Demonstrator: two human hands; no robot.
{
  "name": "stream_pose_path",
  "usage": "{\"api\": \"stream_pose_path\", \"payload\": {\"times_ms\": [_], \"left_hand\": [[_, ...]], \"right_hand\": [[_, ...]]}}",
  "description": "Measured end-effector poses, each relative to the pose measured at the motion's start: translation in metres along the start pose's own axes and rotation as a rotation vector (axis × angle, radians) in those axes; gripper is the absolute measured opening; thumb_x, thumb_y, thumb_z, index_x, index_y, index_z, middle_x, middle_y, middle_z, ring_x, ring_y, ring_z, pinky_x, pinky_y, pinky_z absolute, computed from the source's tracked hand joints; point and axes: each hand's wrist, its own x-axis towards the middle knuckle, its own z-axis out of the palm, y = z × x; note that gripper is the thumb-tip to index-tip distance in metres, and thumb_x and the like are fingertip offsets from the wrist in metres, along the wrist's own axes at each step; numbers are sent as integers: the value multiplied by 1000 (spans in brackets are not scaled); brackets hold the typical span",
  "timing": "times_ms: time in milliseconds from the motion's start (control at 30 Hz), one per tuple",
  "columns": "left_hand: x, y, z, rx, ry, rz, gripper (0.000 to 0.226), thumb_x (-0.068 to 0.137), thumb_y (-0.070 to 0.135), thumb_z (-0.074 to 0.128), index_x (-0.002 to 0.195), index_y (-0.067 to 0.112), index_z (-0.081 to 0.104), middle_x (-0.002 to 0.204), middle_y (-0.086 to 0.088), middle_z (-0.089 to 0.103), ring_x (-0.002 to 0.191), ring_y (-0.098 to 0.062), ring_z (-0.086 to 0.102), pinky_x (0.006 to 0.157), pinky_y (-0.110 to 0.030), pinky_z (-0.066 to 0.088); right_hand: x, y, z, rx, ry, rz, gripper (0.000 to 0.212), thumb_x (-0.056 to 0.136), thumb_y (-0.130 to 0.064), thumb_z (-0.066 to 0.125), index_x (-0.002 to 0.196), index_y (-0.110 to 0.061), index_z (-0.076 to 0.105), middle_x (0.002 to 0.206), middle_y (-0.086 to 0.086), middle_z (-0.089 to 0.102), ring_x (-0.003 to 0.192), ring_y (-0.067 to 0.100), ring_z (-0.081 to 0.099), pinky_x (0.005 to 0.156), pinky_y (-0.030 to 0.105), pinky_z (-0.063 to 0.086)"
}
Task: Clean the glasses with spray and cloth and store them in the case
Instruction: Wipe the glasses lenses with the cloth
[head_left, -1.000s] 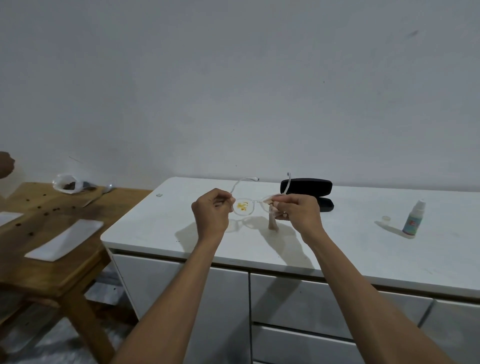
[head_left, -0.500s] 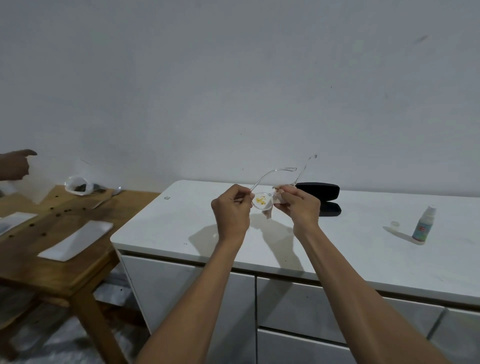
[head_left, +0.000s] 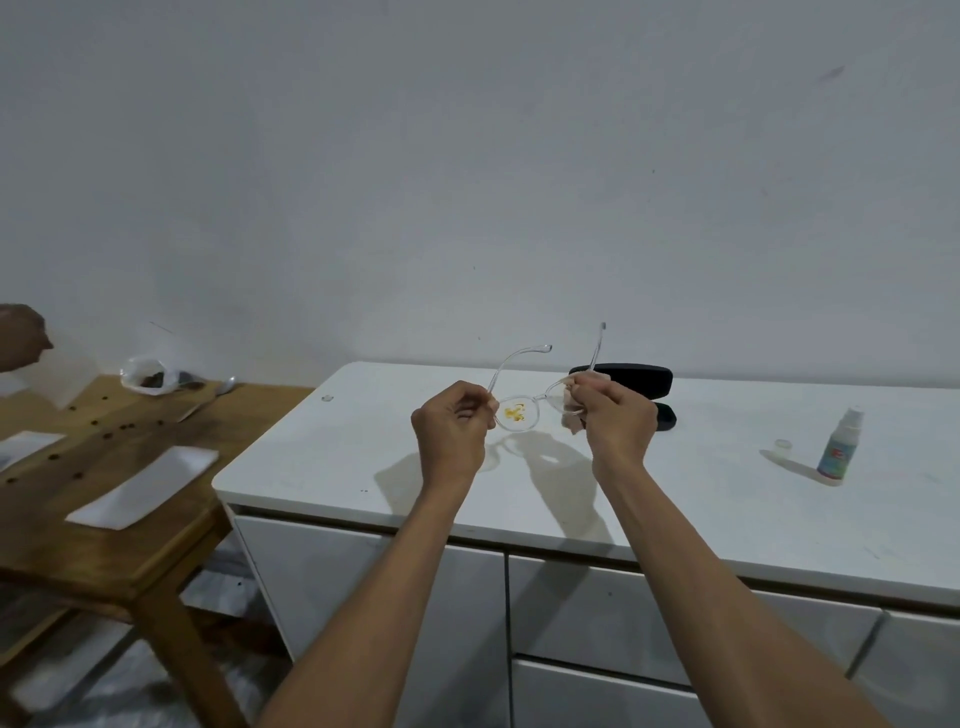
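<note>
Clear-framed glasses (head_left: 519, 413) hang above the white cabinet top, arms open and pointing away from me. The left lens carries a yellow smear. My left hand (head_left: 454, 428) pinches the frame at its left hinge. My right hand (head_left: 615, 423) grips the right lens through a small beige cloth (head_left: 571, 423), which hides most of that lens. A black glasses case (head_left: 631, 382) lies open behind my right hand. The spray bottle (head_left: 839, 447) stands at the right, its clear cap (head_left: 782, 444) beside it.
The white cabinet top (head_left: 727, 499) has drawers below. A wooden table (head_left: 78, 483) at the left holds white sheets (head_left: 145, 486), a plastic bag (head_left: 148, 375) and a spoon. Another person's hand (head_left: 21, 335) shows at the far left edge.
The glasses have turned back to face me, so the smeared left lens shows full on. My right hand has shifted right on the right lens; both hands keep their hold.
</note>
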Motion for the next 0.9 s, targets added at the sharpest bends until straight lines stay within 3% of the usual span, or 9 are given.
{"api": "stream_pose_path", "payload": {"times_ms": [67, 133, 200, 267, 333, 467, 700, 900], "left_hand": [[0, 1, 2, -24, 21, -38, 18, 80, -10, 73, 71, 6, 71, 66, -8, 72, 55, -18, 66, 63, -31, 57], [1, 2, 4, -41, 51, -67, 21, 80, -10, 72, 70, 9, 70, 65, -6, 72, 55, -20, 67, 64, -34, 58], [2, 3, 5, -38, 74, -73, 20, 80, -10, 71, 70, 7, 71, 64, -6, 71, 54, -20, 67, 62, -33, 58], [2, 4, 6, -26, 83, -68, 17, 80, -11, 71, 71, 4, 71, 64, -8, 71, 54, -19, 66, 61, -33, 58], [2, 3, 6, -12, 83, -61, 14, 80, -9, 72, 73, 2, 71, 66, -10, 72, 55, -20, 68, 62, -36, 59], [1, 0, 4, -8, 88, -69, 13, 80, -7, 74, 74, 4, 72, 66, -9, 72, 58, -24, 70, 64, -40, 61], [2, -6, 1, 31, 113, -97, 13, 80, -7, 74, 74, 5, 72, 62, -9, 70, 53, -20, 67, 59, -38, 60], [2, -9, 1, 65, 140, -83, 16, 82, -5, 72, 72, 7, 70, 60, -5, 69, 53, -17, 68, 61, -37, 59]], "right_hand": [[-2, 1, 2, 17, 29, -23, 16, 81, -1, 74, 87, -14, 83, 83, 4, 78, 70, 18, 66, 57, 24, 51], [-2, 1, 1, 62, -4, -3, 16, 81, -1, 75, 85, -14, 82, 85, 7, 78, 69, 26, 66, 62, 34, 55], [-1, 4, -1, 16, -53, 2, 13, 81, -4, 75, 87, -12, 83, 89, 6, 80, 74, 36, 71, 76, 45, 62], [-3, 5, -6, -51, -89, -19, 14, 83, -4, 74, 90, -11, 83, 90, 3, 80, 87, 34, 76, 86, 45, 63], [-7, 4, -10, -88, -129, -50, 14, 85, -2, 72, 90, -10, 82, 89, 4, 80, 86, 29, 76, 85, 40, 63], [-14, 2, -17, -100, -243, -99, 16, 87, -1, 71, 89, -12, 82, 84, 14, 77, 60, 33, 64, 76, 45, 61], [-11, 2, -21, -214, -317, -76, 9, 87, 4, 72, 84, -1, 79, 86, 9, 78, 73, 24, 74, 66, 22, 59], [-10, 7, -18, -186, -345, -112, 11, 94, 0, 64, 86, 2, 72, 82, 30, 71, 71, 49, 72, 82, 45, 63]]}}
